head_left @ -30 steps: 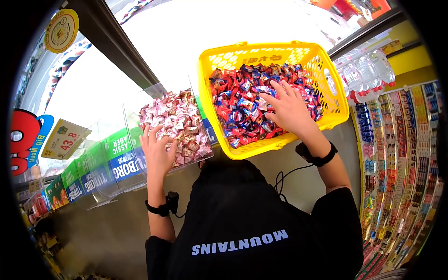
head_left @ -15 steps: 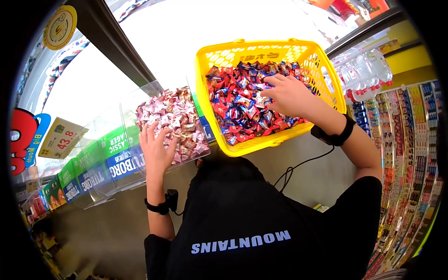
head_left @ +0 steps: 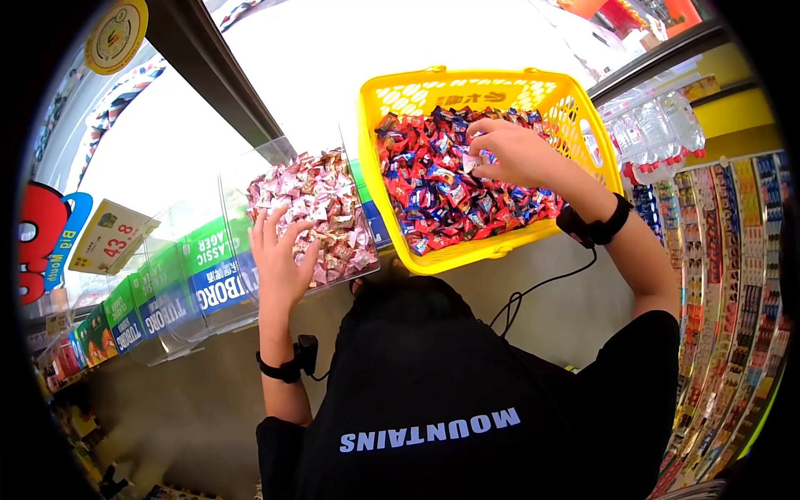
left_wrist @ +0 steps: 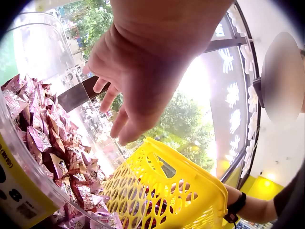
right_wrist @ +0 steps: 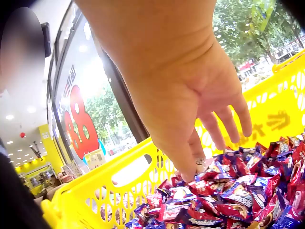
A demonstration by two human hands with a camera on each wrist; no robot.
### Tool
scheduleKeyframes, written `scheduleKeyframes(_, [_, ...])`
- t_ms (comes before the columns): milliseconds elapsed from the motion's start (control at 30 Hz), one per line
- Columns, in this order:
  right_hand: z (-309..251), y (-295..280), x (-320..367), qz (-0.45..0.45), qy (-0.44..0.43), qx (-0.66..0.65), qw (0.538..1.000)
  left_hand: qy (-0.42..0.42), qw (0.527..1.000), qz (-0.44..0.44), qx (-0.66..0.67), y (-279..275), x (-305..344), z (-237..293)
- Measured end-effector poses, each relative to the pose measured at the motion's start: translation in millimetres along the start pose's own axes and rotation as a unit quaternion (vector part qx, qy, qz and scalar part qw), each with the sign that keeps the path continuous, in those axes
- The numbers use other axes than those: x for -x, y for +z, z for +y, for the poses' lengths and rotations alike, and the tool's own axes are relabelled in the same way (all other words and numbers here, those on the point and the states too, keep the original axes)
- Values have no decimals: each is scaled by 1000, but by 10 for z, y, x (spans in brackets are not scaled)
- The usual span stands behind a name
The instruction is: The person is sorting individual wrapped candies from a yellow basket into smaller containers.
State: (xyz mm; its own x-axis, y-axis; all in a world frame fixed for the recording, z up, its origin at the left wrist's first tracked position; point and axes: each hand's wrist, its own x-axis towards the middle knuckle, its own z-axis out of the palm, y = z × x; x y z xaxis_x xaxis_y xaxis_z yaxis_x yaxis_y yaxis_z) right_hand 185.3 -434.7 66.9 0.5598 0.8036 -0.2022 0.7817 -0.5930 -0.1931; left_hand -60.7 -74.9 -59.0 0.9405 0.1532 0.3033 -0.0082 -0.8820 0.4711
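A yellow plastic basket (head_left: 371, 167) (left_wrist: 190, 176) (right_wrist: 109, 186) is heaped with red and blue wrapped candies (head_left: 442, 200) (right_wrist: 228, 195). My right hand (head_left: 487, 154) (right_wrist: 195, 164) reaches down into it, thumb and forefinger pinching one silvery-wrapped candy (head_left: 469, 161) on top of the heap. To the basket's left stands a clear plastic bin (head_left: 242, 183) full of pink wrapped candies (head_left: 321, 208) (left_wrist: 47, 138). My left hand (head_left: 282, 250) (left_wrist: 124, 95) lies open, fingers spread, at the bin's near edge and holds nothing.
Green and blue Tuborg cartons (head_left: 208, 283) line the shelf under the bin, with a 43.8 price card (head_left: 108, 242) to the left. Water bottles (head_left: 650, 125) stand right of the basket. Racks of small goods (head_left: 733, 292) fill the right side. A dark window frame (head_left: 208, 75) runs behind.
My right hand has moved from the basket's near right side toward its far middle, and its spread fingers have curled in to pinch a candy. The left hand has barely shifted.
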Motion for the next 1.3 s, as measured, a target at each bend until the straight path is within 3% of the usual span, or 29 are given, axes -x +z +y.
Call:
scheduleKeyframes(167, [-631,-67,352,185,-67,-61,979,46,999,3,29,-266,-262,440])
scheduleKeyframes(267, [-985,69,468,271,-99,-30,957,97,992,-7,76,-422,-395,806])
scheduleKeyframes(400, [-1297,319,442,317,-105,-46,941,133,974,-52,179,-407,-465,1176])
scheduleKeyframes(533, [-1405,469,398,351,-109,-13,930,144,973,-71,166,-296,-484,1312])
scheduleKeyframes(800, [-1345,678,414,386,-106,-98,911,178,981,-26,72,-214,-430,1246])
scheduleKeyframes(900, [-1313,804,365,358,-127,-203,902,184,979,-22,88,-183,-388,1112])
scheduleKeyframes(1033, [-1280,809,327,373,-160,-181,896,181,979,-31,90,-354,-412,914])
scheduleKeyframes(1167, [-1309,846,346,374,-116,-132,911,124,987,-16,97,-353,-390,669])
scheduleKeyframes(1300, [-1343,863,348,375,-105,-130,912,55,992,-98,-51,-150,-253,243])
